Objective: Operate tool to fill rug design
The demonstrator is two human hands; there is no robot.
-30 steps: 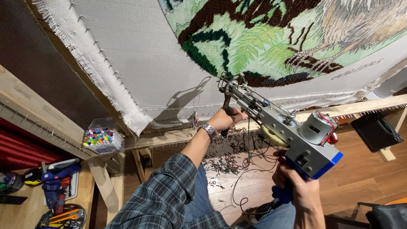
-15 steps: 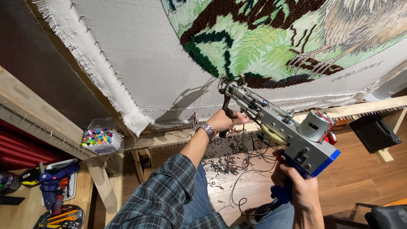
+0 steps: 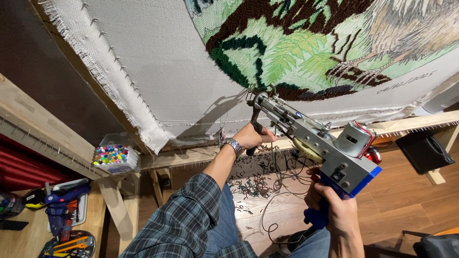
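While both hands grip it, the tufting gun point(image 3: 318, 148) points up at the cloth point(image 3: 167, 62) stretched on the wooden frame point(image 3: 43, 138).

Seen from the head camera, the left hand point(image 3: 251, 137) is clenched around the black front handle of the gun, with a metal watch point(image 3: 233, 145) on its wrist and a plaid sleeve point(image 3: 184, 220) below. The right hand point(image 3: 334, 210) is closed on the blue rear grip, low at the right. The gun is tilted, its needle end just beside the lower edge of the green and brown tufted picture point(image 3: 306, 43); I cannot tell if it touches the cloth. Yarn scraps point(image 3: 253, 184) lie on the floor under the gun. At the left, a box of coloured markers point(image 3: 112, 157) rests on the frame beam, and a blue glue gun point(image 3: 62, 203) lies lower, well apart.
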